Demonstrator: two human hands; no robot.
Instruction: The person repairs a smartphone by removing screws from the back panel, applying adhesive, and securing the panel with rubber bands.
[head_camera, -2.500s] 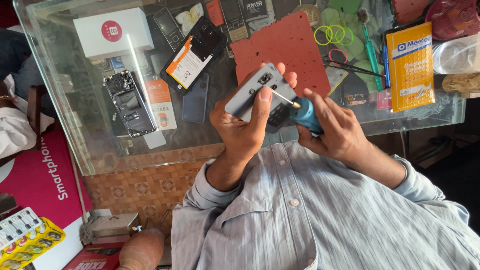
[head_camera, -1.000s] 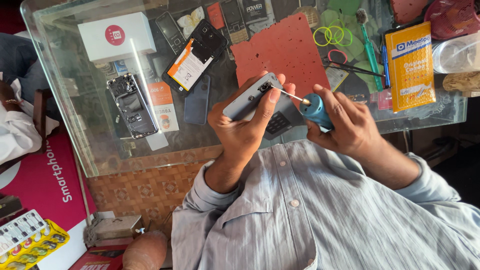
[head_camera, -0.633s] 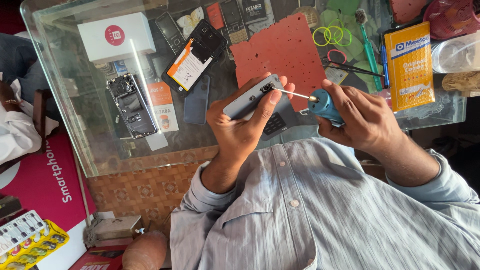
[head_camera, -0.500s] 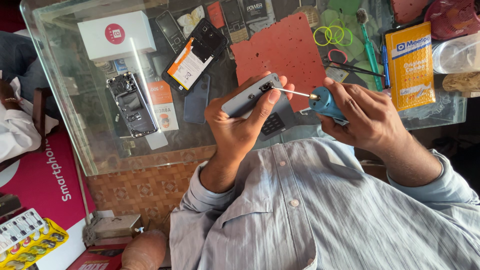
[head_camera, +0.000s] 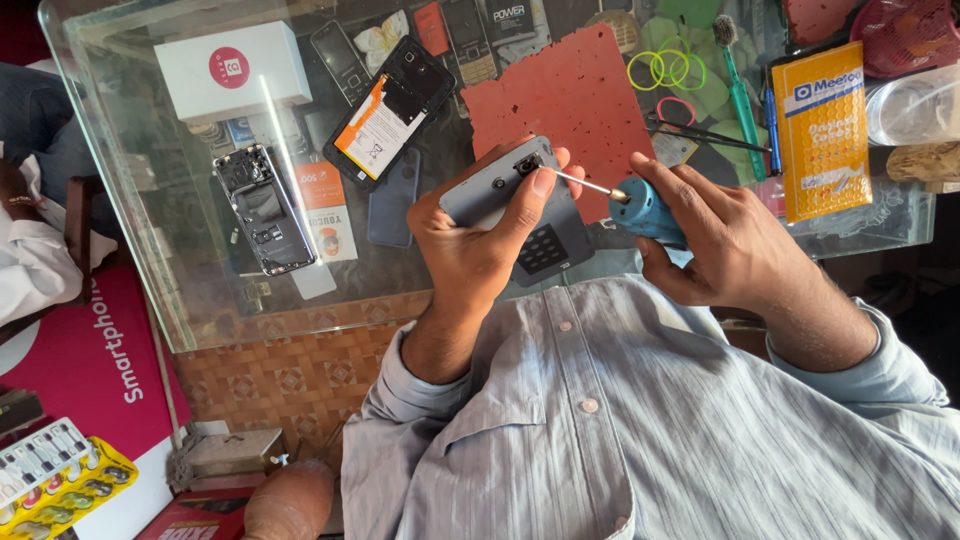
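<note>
At frame centre, a grey phone (head_camera: 505, 195) is being gripped by the left hand (head_camera: 470, 250); a blue screwdriver (head_camera: 640, 208) is being clenched by the right hand (head_camera: 725, 245). The tip is likely being risked slipping off and scratching the camera if tilted.

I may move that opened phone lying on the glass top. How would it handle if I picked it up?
The opened phone shows bare circuitry, so it is probably fragile. It looks thin, flat and stiff, unlikely to roll. On the smooth glass table it may slide when pushed.

We saw a white box (head_camera: 232, 72) with a red round logo top left, a yellow-orange packet (head_camera: 822, 130) top right, and a magenta sign (head_camera: 95, 350) lower left.
</note>
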